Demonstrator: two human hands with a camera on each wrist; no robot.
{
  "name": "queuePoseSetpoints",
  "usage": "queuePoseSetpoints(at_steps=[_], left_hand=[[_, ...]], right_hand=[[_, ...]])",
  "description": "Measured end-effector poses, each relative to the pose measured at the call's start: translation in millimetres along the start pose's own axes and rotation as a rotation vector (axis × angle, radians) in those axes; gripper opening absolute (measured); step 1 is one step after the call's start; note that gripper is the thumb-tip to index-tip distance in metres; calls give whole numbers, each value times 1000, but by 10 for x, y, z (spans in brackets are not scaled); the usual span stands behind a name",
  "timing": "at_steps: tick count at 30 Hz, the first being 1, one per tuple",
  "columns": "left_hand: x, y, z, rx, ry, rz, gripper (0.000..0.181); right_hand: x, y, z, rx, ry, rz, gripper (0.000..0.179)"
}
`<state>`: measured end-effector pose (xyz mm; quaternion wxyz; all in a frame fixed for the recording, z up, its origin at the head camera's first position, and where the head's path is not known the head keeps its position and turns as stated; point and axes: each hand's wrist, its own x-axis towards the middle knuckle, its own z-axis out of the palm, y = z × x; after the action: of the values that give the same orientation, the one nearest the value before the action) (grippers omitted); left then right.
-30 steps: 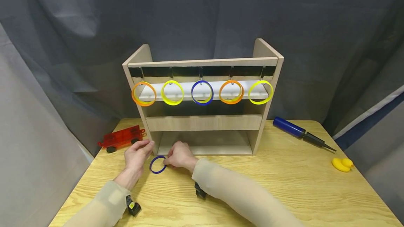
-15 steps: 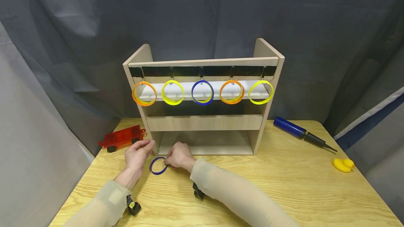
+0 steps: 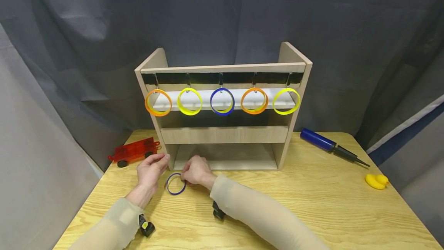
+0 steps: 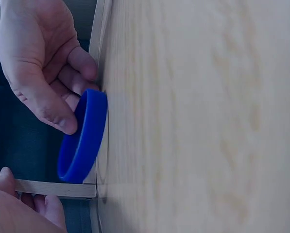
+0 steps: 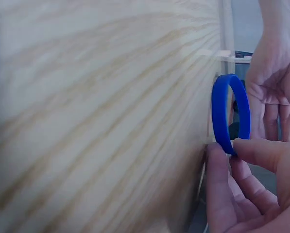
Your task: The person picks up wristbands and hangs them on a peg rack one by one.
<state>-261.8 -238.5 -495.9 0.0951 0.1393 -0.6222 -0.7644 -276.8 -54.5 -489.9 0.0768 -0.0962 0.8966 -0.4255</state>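
Observation:
A blue silicone wristband (image 3: 176,184) stands on its edge on the wooden table, in front of the shelf unit's lower left corner. My right hand (image 3: 196,171) pinches its near side; the right wrist view shows thumb and fingertips on the wristband (image 5: 230,114). My left hand (image 3: 149,171) is beside the front edge of the left side panel, with loosely bent fingers and nothing in its grasp. Whether its fingertips touch the panel (image 4: 62,188) is unclear. Both hands also show in the left wrist view, the right hand (image 4: 45,68) above the left hand (image 4: 25,206).
On hooks along the shelf unit's (image 3: 224,135) black strip hang several wristbands in orange, yellow and blue, such as the middle blue wristband (image 3: 212,102). A red toy wagon (image 3: 133,152) is at left. At right lie a blue hand pump (image 3: 318,139) and a yellow rubber duck (image 3: 376,181).
The blue wristband on the table has shifted slightly right and toward me and turned a little in the right hand's pinch. The left hand has stayed where it was.

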Motion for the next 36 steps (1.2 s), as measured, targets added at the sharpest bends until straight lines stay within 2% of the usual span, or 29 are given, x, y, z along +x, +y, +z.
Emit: queuePoseSetpoints(at_steps=[8,16,21,29,36], left_hand=[[1,14,11,8,-13,-14,7],[-7,18,16,-1,-10,-8,12],[-7,20,9,-2,-8,-6,13],[-1,20,9,10,-27,-24,13],[-1,10,3,-14,-18,-10,8]], right_hand=[[-80,-16,-82,171,-58,2,16],[-191,42,-272,270,-65,1,9],[-233,98,-430,291,-75,-22,6],[-391,186,-752,353,-96,-83,9],[-680,181,-1220,319,-75,-171,9]])
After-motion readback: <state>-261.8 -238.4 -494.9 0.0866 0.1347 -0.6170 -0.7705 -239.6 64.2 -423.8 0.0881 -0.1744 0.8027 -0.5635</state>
